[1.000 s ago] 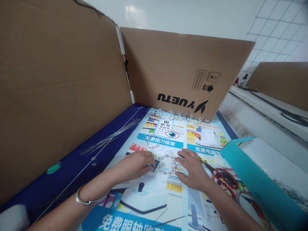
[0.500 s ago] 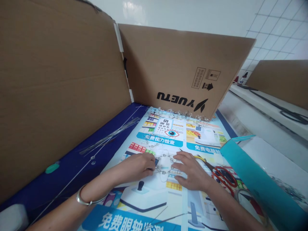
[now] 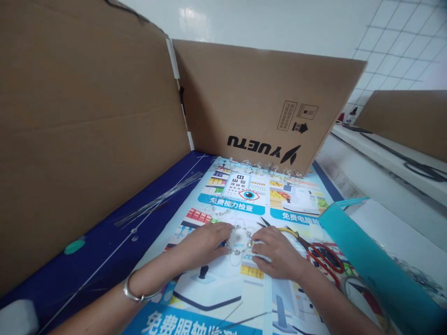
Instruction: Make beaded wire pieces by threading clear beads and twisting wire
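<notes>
A ring of clear beads on thin wire [image 3: 237,252] lies between my hands on the printed sheet. My left hand [image 3: 207,242] grips its left side with curled fingers and thumb. At the opposite side, the bent fingers of my right hand [image 3: 279,253] are closed on the ring's edge; the exact fingertip contact is small and partly hidden. Just right of that hand lie red-handled scissors [image 3: 326,258], with a yellow-handled tool [image 3: 289,231] across them. Dark pointed tips show beyond my right fingers.
Cardboard panels [image 3: 258,93] stand at the back and left. Several beaded wire pieces [image 3: 258,166] line the back panel's foot. A wire bundle [image 3: 164,197] lies on the blue surface. A teal-edged box [image 3: 377,260] and a round clear container [image 3: 365,298] are at right.
My left hand has shifted slightly right and turned around the ring's edge. My right hand's fingers, more spread before, have drawn together at the ring's right side.
</notes>
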Demonstrator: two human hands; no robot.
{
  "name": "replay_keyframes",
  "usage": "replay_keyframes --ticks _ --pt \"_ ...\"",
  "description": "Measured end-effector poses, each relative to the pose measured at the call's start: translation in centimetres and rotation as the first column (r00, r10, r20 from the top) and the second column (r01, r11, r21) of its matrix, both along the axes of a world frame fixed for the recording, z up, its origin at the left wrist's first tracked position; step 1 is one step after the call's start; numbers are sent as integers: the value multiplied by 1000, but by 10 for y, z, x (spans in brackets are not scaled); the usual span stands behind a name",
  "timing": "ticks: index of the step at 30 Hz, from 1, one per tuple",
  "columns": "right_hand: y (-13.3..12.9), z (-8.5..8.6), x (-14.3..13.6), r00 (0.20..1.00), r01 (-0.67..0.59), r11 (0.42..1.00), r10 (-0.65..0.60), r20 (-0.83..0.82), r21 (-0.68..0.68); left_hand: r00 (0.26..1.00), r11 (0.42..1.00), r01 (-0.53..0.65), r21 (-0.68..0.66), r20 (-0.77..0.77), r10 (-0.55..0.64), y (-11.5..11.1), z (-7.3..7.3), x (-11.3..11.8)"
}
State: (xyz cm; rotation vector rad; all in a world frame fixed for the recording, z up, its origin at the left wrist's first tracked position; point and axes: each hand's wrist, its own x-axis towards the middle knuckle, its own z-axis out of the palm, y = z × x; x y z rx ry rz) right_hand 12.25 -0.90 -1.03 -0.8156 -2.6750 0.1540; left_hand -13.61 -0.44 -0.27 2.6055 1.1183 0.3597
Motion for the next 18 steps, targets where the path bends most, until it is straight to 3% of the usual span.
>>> replay_keyframes --ticks 5,10,18 --pt "0 0 -1 1000 5 1000 -5 -9 12 998 1000 0 -15 56 1 4 -5 -1" --pt "0 1 -1 1000 8 1000 -7 -9 27 986 997 -74 -17 147 76 14 -15 -8" --pt "3 -2 0 1000 -8 1000 8 -14 27 987 995 -101 21 131 97 26 -26 -15"
